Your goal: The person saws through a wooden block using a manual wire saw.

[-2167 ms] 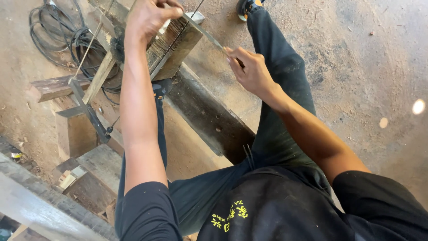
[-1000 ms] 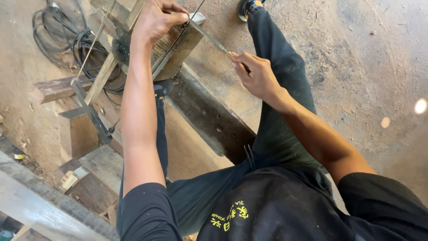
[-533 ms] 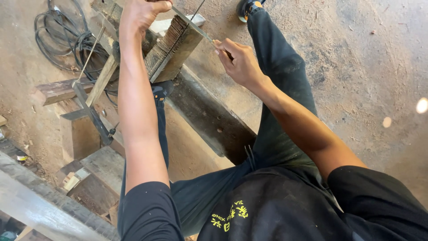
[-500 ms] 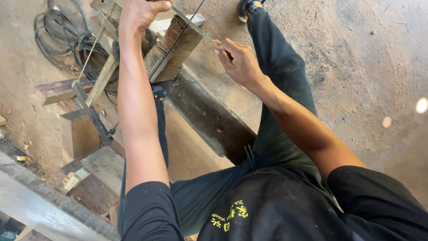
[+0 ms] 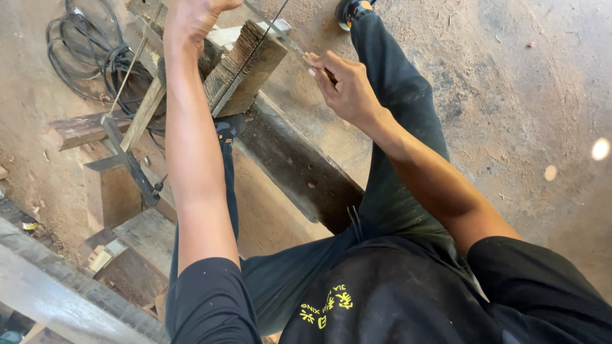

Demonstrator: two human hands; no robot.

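beam is your landmark, long and dark, running out under your legs. on its far end leans the wooden block, tilted, its grooved end grain facing you. your left hand clamps the block's far top edge; the fingers run out of view. your right hand, just right of the block, is closed round the handle of a thin metal file lying across its top corner. risk, i'd say: the tilted block shifts, the file skids toward your left knuckles.

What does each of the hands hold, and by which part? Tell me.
Right hand grips the thin metal file by its near end; left hand holds its far end over the wooden block.
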